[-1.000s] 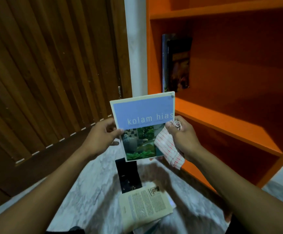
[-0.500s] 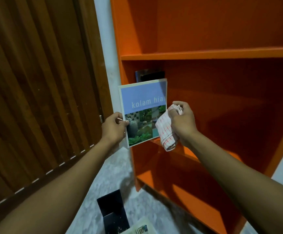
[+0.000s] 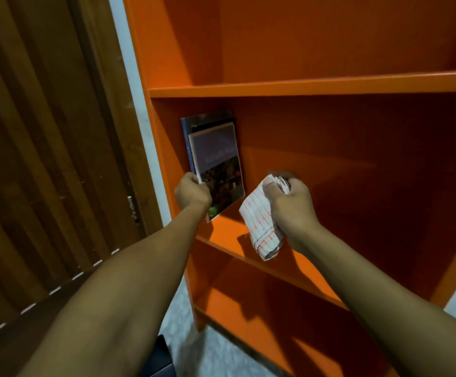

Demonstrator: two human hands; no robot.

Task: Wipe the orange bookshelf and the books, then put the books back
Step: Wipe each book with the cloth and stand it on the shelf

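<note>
- A brown wooden door (image 3: 44,159) is seen at 9 o'clock, beside the orange bookshelf (image 3: 316,85).
- A book (image 3: 217,164) with a purple cover is gripped at its lower edge by the left hand (image 3: 192,193). It is stood up in the middle shelf, against two darker books (image 3: 194,125) by the left wall.
- A white checked cloth (image 3: 262,224) is bunched in the closed right hand (image 3: 292,205), at 3 o'clock from the book.
</note>
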